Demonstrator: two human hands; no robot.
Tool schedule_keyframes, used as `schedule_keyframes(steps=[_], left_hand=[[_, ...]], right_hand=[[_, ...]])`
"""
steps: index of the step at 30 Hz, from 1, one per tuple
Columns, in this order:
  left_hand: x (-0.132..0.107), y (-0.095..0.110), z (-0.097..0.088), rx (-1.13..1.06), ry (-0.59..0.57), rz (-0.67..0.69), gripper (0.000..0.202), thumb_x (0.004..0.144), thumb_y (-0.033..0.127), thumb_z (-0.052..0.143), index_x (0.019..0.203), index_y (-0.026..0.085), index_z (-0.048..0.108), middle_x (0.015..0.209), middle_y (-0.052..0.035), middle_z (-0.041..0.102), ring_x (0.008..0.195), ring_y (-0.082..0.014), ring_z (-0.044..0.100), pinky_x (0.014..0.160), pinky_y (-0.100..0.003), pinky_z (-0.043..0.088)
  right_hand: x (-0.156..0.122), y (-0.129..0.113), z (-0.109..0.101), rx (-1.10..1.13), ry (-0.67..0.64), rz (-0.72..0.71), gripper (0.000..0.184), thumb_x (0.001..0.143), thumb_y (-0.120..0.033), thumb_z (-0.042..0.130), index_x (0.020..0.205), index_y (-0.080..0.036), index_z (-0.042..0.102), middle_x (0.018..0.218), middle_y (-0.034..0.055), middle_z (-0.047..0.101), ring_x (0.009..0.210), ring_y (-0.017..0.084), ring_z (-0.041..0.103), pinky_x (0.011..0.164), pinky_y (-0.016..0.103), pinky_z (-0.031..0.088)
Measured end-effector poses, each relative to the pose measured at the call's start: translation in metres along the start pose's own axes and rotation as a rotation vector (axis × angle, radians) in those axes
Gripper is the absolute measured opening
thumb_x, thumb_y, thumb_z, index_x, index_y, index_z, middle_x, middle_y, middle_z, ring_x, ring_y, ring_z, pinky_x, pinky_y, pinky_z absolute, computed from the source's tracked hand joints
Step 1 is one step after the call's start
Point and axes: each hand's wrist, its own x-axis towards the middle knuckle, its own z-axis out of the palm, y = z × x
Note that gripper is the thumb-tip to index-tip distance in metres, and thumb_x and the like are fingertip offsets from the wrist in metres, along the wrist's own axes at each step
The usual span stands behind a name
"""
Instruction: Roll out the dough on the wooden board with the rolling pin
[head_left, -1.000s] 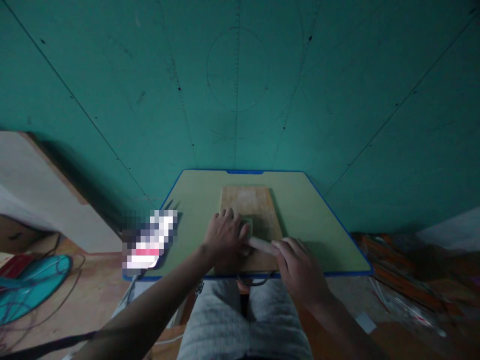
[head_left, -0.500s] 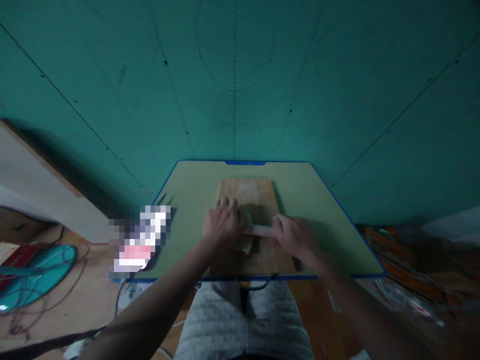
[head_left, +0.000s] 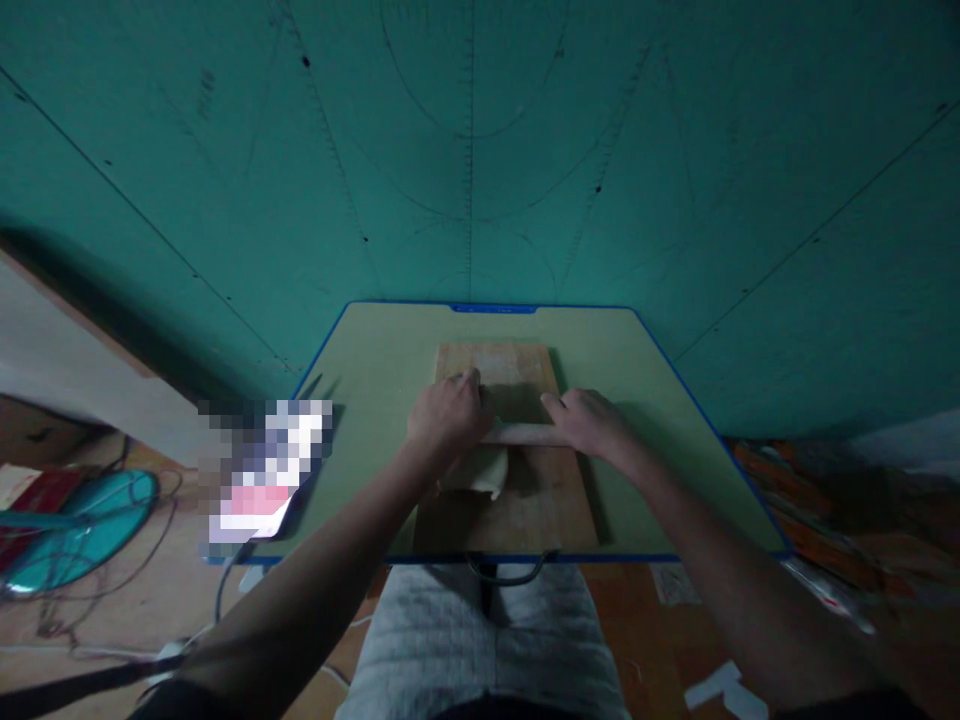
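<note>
A pale rolling pin (head_left: 529, 434) lies crosswise over a wooden board (head_left: 551, 510). My left hand (head_left: 450, 412) is closed around its left end, hiding that end. At the other end my right hand (head_left: 591, 420) grips it, thumb pointing inward along the top. Beneath and on the near side of the pin is a flat, whitish sheet of dough (head_left: 478, 472), left of the board's middle. Its near edge is slightly raised and uneven. My left hand and the pin cover the dough's far part.
The board rests on a pale green table (head_left: 652, 500) with a blue rim and a dark handle (head_left: 514, 578) at its front. A lit phone-like screen (head_left: 270, 480), blurred out, stands at left. A green wall (head_left: 472, 150) rises behind. Cables and a turquoise round object (head_left: 112, 530) are on the floor.
Both hands have pushed the rolling pin away from me, toward the wall. More of the dough shows on the near side of the pin. The camera view has shifted slightly.
</note>
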Motion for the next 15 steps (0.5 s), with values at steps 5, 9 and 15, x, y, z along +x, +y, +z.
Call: schedule_keyframes(steps=[5,9,15], left_hand=[[0.001,-0.001,0.003,-0.037,-0.022,-0.081,0.038,0.096,0.035,0.031,0.105,0.018,0.064,0.096,-0.0145,0.072,0.084,-0.0286,0.070,0.068,-0.035,0.050],[-0.008,-0.008,0.005,-0.030,0.044,0.006,0.038,0.098,0.035,0.030,0.100,0.018,0.064,0.097,-0.0130,0.072,0.086,-0.0276,0.070,0.071,-0.035,0.049],[-0.025,-0.026,0.013,0.053,0.148,0.115,0.033,0.099,0.031,0.029,0.098,0.016,0.059,0.092,-0.0117,0.070,0.087,-0.0255,0.068,0.075,-0.034,0.047]], right_hand=[[-0.014,0.000,0.016,-0.020,0.390,0.053,0.052,0.101,-0.034,0.027,0.082,-0.016,0.071,0.081,0.0123,0.073,0.071,0.021,0.064,0.061,0.031,0.031],[-0.037,0.000,0.022,-0.091,0.412,-0.130,0.039,0.100,-0.040,0.033,0.088,-0.019,0.064,0.088,0.0081,0.069,0.081,0.021,0.063,0.061,0.030,0.029],[-0.050,-0.008,0.016,-0.142,0.312,-0.036,0.037,0.101,-0.044,0.030,0.100,-0.020,0.058,0.100,0.0095,0.066,0.087,0.023,0.063,0.060,0.030,0.028]])
